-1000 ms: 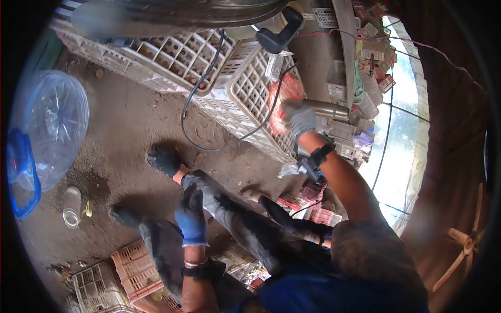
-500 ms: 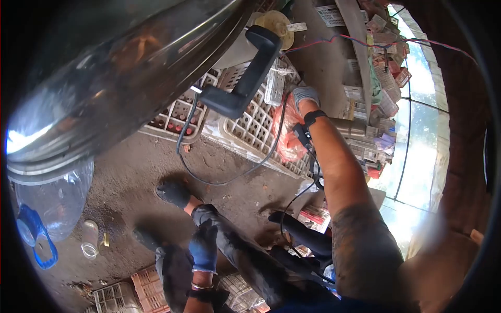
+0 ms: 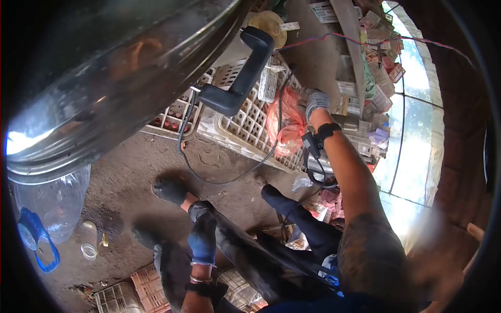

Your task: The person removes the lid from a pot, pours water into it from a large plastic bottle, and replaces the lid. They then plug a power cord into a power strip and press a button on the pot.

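My left hand (image 3: 202, 242), in a blue and dark glove, rests by the knee of a dark trouser leg; its fingers blend into the dark cloth. My right hand (image 3: 317, 101), in a grey glove, reaches to the right side of a pink plastic bag (image 3: 286, 122). Its fingers are partly hidden, so whether they grip anything does not show. Under the bag lies a white plastic crate (image 3: 245, 128). A black strap with a small device and cable sits on my right wrist.
A large shiny rounded surface (image 3: 120, 78) fills the upper left, with a black handle (image 3: 240, 78) beside it. A loop of black cable (image 3: 224, 182) hangs over the floor. Clear jug (image 3: 52, 201), glass jar (image 3: 89, 240), stacked crates (image 3: 148, 287) and another dark leg (image 3: 300, 216) are around.
My right hand has shifted slightly right and down, and its wrist device has turned. The dark leg near the centre has moved up and left. My left hand stays near the knee.
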`<state>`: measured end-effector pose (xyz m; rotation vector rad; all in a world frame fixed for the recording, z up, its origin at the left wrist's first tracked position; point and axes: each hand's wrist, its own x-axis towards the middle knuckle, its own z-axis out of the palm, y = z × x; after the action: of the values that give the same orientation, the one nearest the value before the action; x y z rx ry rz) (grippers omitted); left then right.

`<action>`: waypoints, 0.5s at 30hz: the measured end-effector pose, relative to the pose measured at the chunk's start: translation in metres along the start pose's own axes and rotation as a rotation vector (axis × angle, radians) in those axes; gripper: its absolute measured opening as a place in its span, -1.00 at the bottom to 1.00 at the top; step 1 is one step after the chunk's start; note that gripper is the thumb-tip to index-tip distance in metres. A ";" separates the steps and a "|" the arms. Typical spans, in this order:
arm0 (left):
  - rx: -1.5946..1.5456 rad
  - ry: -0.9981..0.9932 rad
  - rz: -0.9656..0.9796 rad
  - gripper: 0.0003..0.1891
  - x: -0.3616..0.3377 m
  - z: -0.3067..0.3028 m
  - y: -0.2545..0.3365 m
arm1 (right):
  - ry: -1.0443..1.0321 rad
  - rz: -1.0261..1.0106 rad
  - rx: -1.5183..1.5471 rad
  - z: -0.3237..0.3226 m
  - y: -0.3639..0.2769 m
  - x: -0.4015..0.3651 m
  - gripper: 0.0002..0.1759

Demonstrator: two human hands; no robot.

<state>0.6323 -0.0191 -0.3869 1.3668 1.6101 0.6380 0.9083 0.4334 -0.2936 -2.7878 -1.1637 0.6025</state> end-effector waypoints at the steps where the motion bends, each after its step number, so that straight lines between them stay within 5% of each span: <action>1: 0.008 -0.011 -0.025 -0.80 0.000 0.000 0.000 | -0.104 0.272 0.594 0.003 -0.001 0.000 -0.61; 2: 0.002 -0.004 -0.030 -0.80 0.000 0.000 0.001 | -0.106 0.264 0.587 0.005 -0.005 0.000 -0.61; 4: -0.079 0.045 -0.088 -0.82 -0.001 -0.003 0.000 | -0.054 -0.175 0.031 0.014 -0.011 0.002 -0.52; 9: -0.106 0.065 -0.093 -0.84 0.002 -0.016 0.002 | 0.137 -0.104 -0.304 0.054 0.001 0.094 -0.48; 11: -0.117 0.063 -0.118 -0.85 0.000 -0.016 0.004 | -0.206 -0.504 -1.738 0.059 0.005 0.112 -0.58; 15: -0.089 0.025 -0.168 -0.85 0.001 -0.013 0.000 | 0.031 -0.211 -1.178 0.053 -0.016 0.084 -0.61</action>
<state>0.6208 -0.0159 -0.3809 1.1497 1.6759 0.6203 0.9308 0.4982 -0.3668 -3.3347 -2.3296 -0.2921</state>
